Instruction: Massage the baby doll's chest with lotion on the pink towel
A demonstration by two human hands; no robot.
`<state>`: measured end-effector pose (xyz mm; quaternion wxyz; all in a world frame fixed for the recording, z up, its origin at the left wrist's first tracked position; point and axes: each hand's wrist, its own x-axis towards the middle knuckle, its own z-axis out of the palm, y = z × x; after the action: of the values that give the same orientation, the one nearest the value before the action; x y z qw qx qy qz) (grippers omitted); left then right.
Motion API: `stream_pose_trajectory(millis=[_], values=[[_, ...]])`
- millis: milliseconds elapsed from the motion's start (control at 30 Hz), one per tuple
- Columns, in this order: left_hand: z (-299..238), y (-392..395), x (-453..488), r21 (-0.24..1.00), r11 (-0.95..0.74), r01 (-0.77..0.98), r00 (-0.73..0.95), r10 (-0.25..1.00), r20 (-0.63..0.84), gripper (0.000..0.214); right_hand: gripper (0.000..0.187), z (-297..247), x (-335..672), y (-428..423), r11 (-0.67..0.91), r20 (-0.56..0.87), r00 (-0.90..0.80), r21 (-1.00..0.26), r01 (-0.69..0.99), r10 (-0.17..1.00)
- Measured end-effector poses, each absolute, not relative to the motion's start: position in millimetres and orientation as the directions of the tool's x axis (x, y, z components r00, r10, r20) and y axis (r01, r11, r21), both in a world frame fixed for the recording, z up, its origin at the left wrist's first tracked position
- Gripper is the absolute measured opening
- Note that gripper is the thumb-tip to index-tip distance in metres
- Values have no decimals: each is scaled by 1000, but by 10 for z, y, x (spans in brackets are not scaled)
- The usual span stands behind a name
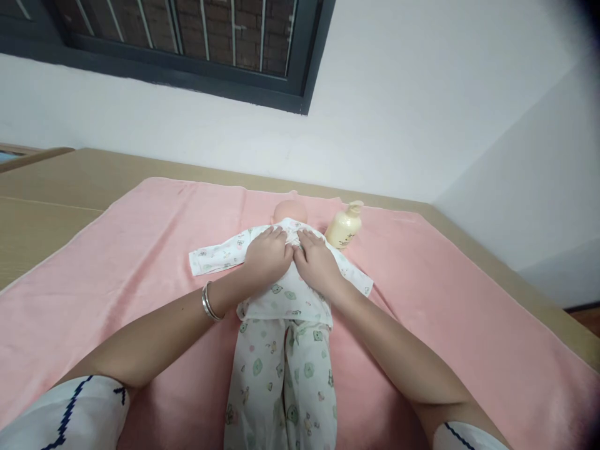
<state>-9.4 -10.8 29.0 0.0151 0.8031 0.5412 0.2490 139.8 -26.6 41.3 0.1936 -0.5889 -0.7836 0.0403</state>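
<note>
A baby doll [289,212] in a white pyjama top [290,295] and matching trousers [309,375], printed with small green figures, lies stretched out with its head at the far end. Its sleeves spread to both sides, and its face does not show. My left hand [268,255] rests on the upper part of the top, fingers laid over the cloth. Beside it, my right hand [317,261] lies on the same area, with the two thumbs close together near the middle. Neither hand visibly grips anything. The cloth is bunched slightly between the fingertips.
A cream pump bottle [344,229] leans at the right of the doll's shoulder. Under everything spreads a pink sheet [164,250] on a wooden surface [60,175]. A white wall [398,112] with a dark-framed window [300,94] stands behind.
</note>
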Motion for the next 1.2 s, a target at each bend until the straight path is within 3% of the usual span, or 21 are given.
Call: stream_pose_trajectory(millis=[167,367,500,667,800,1000,1200], values=[[347,25,-165,344,-314,885,209,928,309,39,54,456,1297,-480,347,227,-299,-212,914,927],[212,-252,-20,193,-356,914,258,879,400,48,55,393,1487,-163,370,231,-305,-337,866,924],[203,-291,-13,215,-428,878,322,859,399,50,56,313,1535,-50,388,274,-303,-348,854,913],[252,-40,-125,344,-396,851,292,903,317,51,54,371,1389,-291,351,308,-276,-220,910,910],[220,28,-141,340,-392,855,281,900,332,52,51,435,1310,-441,292,296,-248,-114,950,922],[155,-190,-34,282,-389,877,267,882,388,54,51,373,1479,-146,324,298,-241,-271,907,924],[224,-107,-96,371,-411,833,310,901,304,53,56,346,1431,-179,311,267,-243,-252,917,933]])
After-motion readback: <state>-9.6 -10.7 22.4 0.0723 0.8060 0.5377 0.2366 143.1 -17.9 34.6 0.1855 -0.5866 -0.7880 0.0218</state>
